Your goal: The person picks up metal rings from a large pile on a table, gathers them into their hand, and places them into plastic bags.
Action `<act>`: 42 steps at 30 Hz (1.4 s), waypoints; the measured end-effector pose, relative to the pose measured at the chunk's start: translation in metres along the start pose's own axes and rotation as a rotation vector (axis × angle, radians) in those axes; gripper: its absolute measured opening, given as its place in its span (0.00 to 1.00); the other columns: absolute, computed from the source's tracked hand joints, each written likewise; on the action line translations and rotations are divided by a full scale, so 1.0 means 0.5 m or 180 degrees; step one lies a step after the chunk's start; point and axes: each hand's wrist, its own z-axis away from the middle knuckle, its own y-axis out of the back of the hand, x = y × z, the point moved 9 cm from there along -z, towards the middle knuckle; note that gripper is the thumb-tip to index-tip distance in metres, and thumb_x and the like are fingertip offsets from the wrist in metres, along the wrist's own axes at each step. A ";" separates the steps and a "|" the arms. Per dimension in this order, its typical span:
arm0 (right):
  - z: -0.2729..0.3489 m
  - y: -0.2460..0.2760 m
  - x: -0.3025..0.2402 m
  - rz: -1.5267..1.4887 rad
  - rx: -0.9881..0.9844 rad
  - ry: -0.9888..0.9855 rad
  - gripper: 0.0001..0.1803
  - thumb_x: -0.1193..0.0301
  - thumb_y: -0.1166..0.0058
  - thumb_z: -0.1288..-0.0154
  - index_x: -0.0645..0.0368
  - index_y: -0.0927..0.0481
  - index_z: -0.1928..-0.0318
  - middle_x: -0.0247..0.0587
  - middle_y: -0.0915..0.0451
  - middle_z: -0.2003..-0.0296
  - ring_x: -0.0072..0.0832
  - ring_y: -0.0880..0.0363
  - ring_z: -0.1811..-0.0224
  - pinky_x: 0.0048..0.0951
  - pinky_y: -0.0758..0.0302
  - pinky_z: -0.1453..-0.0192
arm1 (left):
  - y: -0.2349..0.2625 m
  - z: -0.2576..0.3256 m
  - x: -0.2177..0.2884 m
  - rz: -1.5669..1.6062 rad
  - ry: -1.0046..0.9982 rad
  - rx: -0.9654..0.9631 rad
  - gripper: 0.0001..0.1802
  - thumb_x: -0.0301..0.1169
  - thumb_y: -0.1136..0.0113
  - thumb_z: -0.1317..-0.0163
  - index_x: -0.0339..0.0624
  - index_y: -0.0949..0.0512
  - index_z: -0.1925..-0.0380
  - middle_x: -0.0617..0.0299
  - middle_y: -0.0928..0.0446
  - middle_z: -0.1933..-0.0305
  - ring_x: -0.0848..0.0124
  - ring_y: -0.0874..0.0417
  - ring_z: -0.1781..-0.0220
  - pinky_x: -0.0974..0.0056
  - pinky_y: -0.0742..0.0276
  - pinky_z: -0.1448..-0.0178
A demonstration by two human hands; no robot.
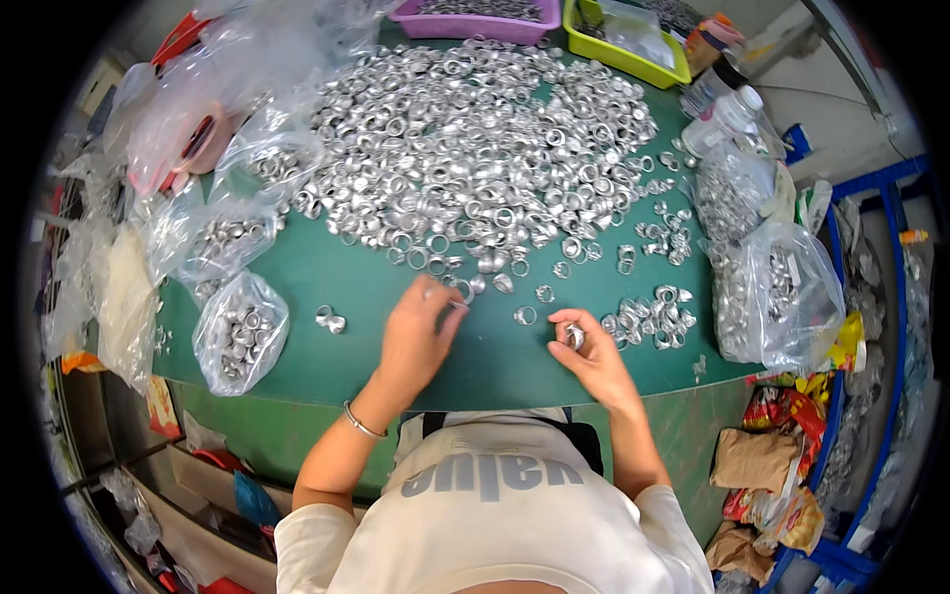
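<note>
Hundreds of silver metal rings (475, 148) lie heaped on the green worktop (327, 287) at twelve o'clock. Right hand (592, 358) has its fingers clamped on one ring (574, 337). Left hand (421, 332) reaches over loose rings at the heap's edge, fingers blurred, state cannot be told. Judgement: pick singly, keep the sorted cluster (653, 319) at three o'clock separate

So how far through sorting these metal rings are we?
Early, I'd judge. Done: a small group of rings by the right hand and several filled clear bags. In hand: the right hand holds one ring; the left hand reaches toward loose ones. Left: the big pile.
</note>
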 end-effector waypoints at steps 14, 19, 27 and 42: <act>0.016 0.214 -0.125 0.4195 0.1310 0.1093 0.19 0.69 0.49 0.39 0.62 0.31 0.48 0.46 0.28 0.58 0.42 0.33 0.53 0.41 0.39 0.46 | -0.385 -0.087 0.210 -0.0810 -0.1304 -0.1412 0.08 0.28 0.42 0.44 0.36 0.26 0.66 0.49 0.30 0.63 0.54 0.23 0.61 0.54 0.26 0.59; 0.022 0.190 -0.124 0.4520 0.1101 0.1369 0.16 0.75 0.53 0.39 0.62 0.30 0.49 0.43 0.27 0.53 0.41 0.34 0.48 0.43 0.41 0.42 | -0.347 -0.072 0.214 0.0396 -0.1051 -0.1155 0.08 0.27 0.45 0.40 0.38 0.26 0.62 0.49 0.30 0.62 0.51 0.24 0.62 0.53 0.26 0.60; -0.002 0.078 -0.168 0.2996 0.1135 0.2049 0.10 0.76 0.44 0.44 0.64 0.23 0.60 0.48 0.22 0.63 0.44 0.25 0.58 0.38 0.30 0.52 | -0.097 -0.024 0.090 -0.0479 -0.0604 0.0219 0.11 0.25 0.40 0.45 0.39 0.26 0.60 0.52 0.27 0.67 0.54 0.25 0.68 0.56 0.29 0.65; -0.148 -0.053 -0.100 0.1161 0.0813 0.0635 0.04 0.79 0.50 0.43 0.67 0.23 0.67 0.51 0.21 0.75 0.46 0.21 0.73 0.42 0.26 0.67 | -0.071 -0.019 -0.106 0.1210 0.1147 0.0093 0.06 0.24 0.48 0.37 0.33 0.24 0.64 0.65 0.25 0.78 0.82 0.32 0.80 0.74 0.37 0.77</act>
